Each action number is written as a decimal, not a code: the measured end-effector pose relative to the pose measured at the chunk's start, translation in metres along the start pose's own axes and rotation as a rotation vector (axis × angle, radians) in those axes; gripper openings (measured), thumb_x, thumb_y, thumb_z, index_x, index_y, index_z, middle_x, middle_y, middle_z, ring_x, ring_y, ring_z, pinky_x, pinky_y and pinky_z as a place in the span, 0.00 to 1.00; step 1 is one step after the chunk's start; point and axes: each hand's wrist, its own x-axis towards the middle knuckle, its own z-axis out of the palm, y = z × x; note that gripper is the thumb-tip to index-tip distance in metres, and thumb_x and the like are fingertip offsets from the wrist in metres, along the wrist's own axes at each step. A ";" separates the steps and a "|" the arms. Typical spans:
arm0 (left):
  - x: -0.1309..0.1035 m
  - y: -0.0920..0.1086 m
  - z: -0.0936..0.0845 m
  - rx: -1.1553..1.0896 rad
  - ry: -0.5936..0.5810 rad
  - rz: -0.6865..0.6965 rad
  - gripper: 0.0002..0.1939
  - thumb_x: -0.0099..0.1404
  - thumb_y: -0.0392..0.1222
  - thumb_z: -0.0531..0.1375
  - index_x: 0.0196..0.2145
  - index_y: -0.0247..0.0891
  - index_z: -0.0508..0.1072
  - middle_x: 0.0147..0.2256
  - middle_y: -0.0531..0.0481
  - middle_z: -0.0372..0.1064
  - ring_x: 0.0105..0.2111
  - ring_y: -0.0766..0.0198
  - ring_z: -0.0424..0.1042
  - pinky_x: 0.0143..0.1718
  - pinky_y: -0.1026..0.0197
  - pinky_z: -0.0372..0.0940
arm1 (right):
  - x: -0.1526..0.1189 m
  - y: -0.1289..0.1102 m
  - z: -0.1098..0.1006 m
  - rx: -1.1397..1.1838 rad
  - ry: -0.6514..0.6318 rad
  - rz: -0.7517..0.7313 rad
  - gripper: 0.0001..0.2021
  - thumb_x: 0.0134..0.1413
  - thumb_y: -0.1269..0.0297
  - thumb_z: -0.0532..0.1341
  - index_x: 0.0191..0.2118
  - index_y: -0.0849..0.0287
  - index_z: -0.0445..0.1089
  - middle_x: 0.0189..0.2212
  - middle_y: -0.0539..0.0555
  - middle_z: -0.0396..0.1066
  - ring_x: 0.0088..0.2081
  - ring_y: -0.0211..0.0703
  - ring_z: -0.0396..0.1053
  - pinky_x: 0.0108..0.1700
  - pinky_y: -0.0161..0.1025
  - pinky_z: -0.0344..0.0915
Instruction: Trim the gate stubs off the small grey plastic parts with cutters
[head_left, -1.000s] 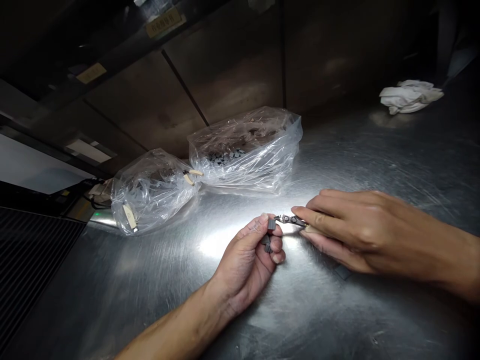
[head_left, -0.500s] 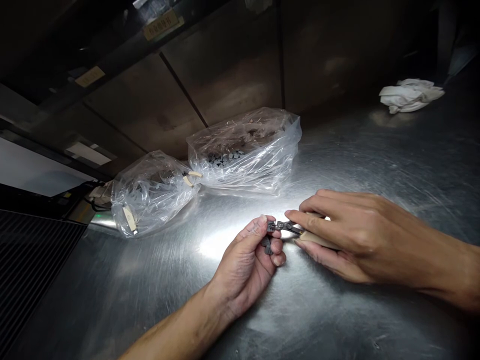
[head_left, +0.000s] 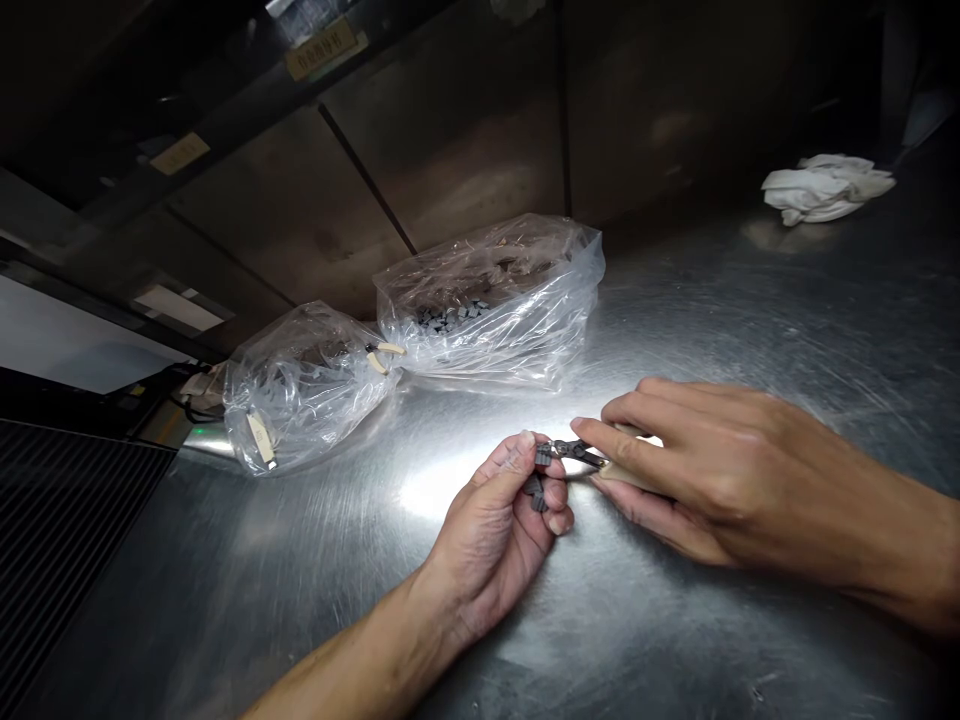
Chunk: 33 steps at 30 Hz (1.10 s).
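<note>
Between thumb and fingertips my left hand (head_left: 499,530) pinches a small dark grey part (head_left: 543,456). A second dark grey piece (head_left: 535,492) rests against its curled fingers just below. My right hand (head_left: 697,470) is closed round the cream handles of small cutting pliers (head_left: 577,453), and its palm hides most of those handles. The jaws of the pliers reach the right side of the pinched part; whether they bite into it is too small to tell. Both hands are held over the shiny metal table (head_left: 360,610).
Behind the hands stands a clear plastic bag (head_left: 517,330) with many small grey pieces. A second clear bag (head_left: 307,390) lies to its left, with another cream-handled tool (head_left: 386,350) between them. A cream-coloured object (head_left: 260,438) lies at its front. A crumpled white cloth (head_left: 825,190) sits far right.
My right hand and the pliers have shifted very slightly, and the plier handles look a little closer together. My left hand keeps its pinch in nearly the same place.
</note>
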 end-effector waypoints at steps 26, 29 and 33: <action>0.002 -0.001 -0.001 0.010 0.021 0.020 0.22 0.53 0.41 0.84 0.36 0.31 0.80 0.30 0.51 0.76 0.25 0.72 0.71 0.25 0.69 0.68 | -0.004 -0.001 0.002 0.000 -0.041 -0.020 0.10 0.77 0.68 0.57 0.51 0.65 0.75 0.35 0.52 0.70 0.34 0.43 0.68 0.36 0.43 0.61; 0.001 0.000 -0.001 0.016 0.015 0.018 0.21 0.54 0.41 0.84 0.37 0.31 0.80 0.30 0.51 0.75 0.25 0.71 0.71 0.26 0.69 0.68 | -0.005 -0.002 0.003 -0.004 -0.042 -0.034 0.10 0.77 0.69 0.57 0.51 0.66 0.75 0.35 0.53 0.71 0.34 0.43 0.68 0.36 0.43 0.62; 0.000 -0.001 -0.001 0.011 -0.003 0.016 0.19 0.57 0.41 0.83 0.38 0.31 0.81 0.30 0.51 0.75 0.26 0.71 0.71 0.26 0.69 0.68 | -0.004 -0.002 0.003 0.025 -0.026 -0.038 0.10 0.77 0.70 0.57 0.49 0.65 0.75 0.34 0.53 0.71 0.34 0.43 0.70 0.36 0.42 0.64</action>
